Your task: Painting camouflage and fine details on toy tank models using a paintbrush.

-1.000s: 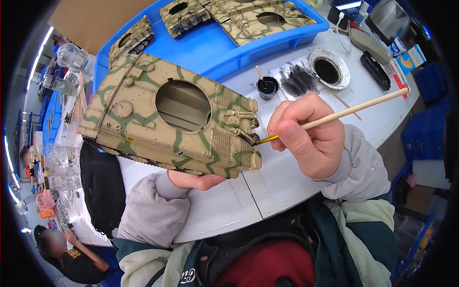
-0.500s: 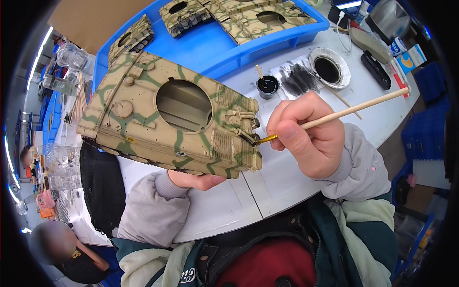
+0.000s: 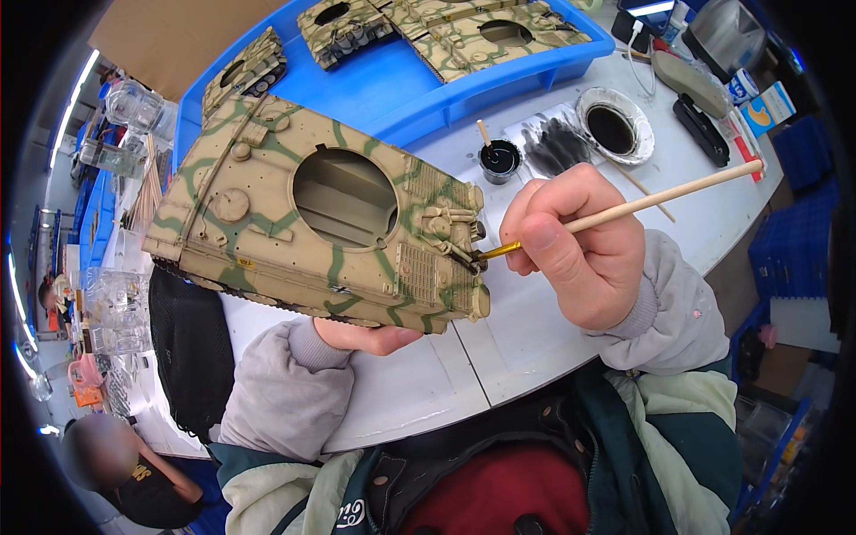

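My left hand (image 3: 370, 337) is closed on the lower near side of a tan model tank hull (image 3: 259, 254) with green camouflage stripes; most of its fingers are hidden beneath. A large round opening shows in the hull's top. Pinched in my right hand (image 3: 580, 250) is a thin paintbrush (image 3: 660, 201) with a pale wooden handle and brass-coloured ferrule. Its tip touches the fittings at the hull's right end. Beyond that hand stand a small pot of black paint (image 3: 500, 159), holding a stick, and a white-rimmed dish of dark liquid (image 3: 613, 130).
Several more camouflaged hulls (image 3: 334, 31) lie in a blue tray (image 3: 379, 111) at the back. Black smears mark a white sheet (image 3: 557, 144) beside the paint pot. A black case (image 3: 700, 131) lies at right, a black bag (image 3: 187, 348) at left. Another person (image 3: 147, 481) is at lower left.
The brush has shifted very slightly, its tip staying at the hull's right end, and the right hand moved with it. The person at lower left moved a little right. The hull stays nearly still.
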Available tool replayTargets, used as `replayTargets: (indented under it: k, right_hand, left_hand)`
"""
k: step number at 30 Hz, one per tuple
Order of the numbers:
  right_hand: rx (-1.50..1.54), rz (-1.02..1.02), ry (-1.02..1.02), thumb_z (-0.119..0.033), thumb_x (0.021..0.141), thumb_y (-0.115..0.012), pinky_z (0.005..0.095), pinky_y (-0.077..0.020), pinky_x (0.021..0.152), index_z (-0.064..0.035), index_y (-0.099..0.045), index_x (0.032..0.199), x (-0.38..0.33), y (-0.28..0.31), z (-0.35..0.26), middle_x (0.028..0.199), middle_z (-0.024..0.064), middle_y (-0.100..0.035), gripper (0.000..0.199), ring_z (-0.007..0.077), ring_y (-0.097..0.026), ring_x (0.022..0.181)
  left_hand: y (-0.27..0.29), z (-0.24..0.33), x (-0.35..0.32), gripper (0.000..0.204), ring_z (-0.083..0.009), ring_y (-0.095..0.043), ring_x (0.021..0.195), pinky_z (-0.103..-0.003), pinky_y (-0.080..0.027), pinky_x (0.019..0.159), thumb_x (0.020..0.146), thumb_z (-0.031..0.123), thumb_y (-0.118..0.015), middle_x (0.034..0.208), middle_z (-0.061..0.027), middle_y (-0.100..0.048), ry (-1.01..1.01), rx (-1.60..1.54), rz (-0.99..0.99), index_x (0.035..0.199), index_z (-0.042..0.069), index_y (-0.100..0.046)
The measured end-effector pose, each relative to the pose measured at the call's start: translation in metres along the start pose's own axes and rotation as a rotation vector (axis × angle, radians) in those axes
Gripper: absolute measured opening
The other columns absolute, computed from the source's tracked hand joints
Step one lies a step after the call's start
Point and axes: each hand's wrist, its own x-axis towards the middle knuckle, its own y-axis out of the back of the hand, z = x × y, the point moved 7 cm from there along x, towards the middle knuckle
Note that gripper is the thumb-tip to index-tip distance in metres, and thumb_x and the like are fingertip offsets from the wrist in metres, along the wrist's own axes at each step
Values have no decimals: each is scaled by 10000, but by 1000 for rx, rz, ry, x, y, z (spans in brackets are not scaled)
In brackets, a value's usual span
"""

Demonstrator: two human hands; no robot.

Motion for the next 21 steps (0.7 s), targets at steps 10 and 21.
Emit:
replayTargets:
  k: [10, 21]
  right_hand:
    - [6, -22, -2, -120, 888, -570, 213, -361, 531, -27, -516, 830, 1, -2, 0, 697, 6, -506, 122, 66, -435, 594]
    - [28, -38, 6, -115, 887, -570, 214, -365, 534, -25, -516, 829, 0, -5, 0, 706, 12, -510, 120, 68, -440, 602]
  left_hand:
    - [-3, 4, 0, 359, -158, -536, 1038, -289, -431, 879, 789, 173, -603, 1151, -25, -579, -27, 51, -83, 1140, 108, -575]
    - [-5, 6, 1, 381, -173, -493, 1105, -310, -396, 933, 847, 225, -536, 1222, -32, -531, -71, 121, -151, 1211, 114, -513]
